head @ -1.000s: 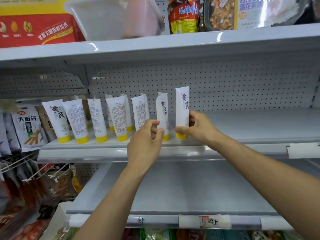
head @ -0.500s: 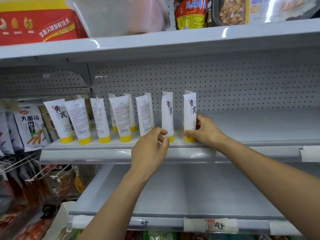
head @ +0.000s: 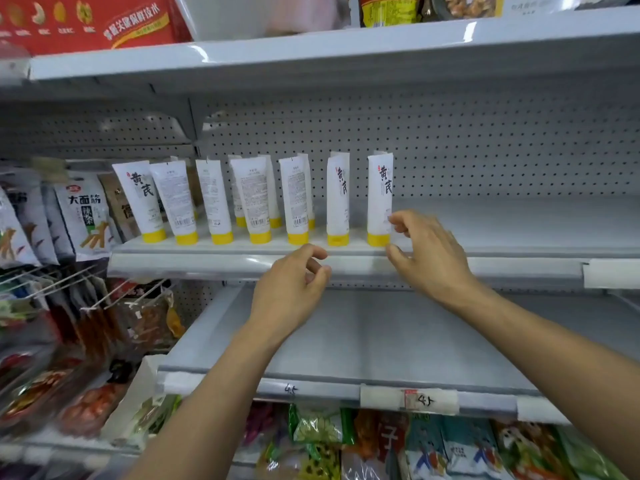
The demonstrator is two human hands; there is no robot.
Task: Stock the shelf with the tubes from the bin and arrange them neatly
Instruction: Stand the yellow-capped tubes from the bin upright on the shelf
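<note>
A row of white plastic tubes with yellow caps [head: 258, 202] is seen standing cap-down on the grey metal shelf [head: 519, 226], above the left hand [head: 291, 292]. The rightmost tube [head: 380, 199] stands upright just beside the right hand [head: 429, 261], whose fingers are loosely spread and closed round nothing. Whether a fingertip touches the tube cannot be told. The left hand is held loosely curled and empty, below the shelf's front edge.

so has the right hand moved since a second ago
Yes. The right hand has let go of the rightmost tube and drawn back down toward the person, now crossing the shelf's front lip, fingers spread beside the tube.
</note>
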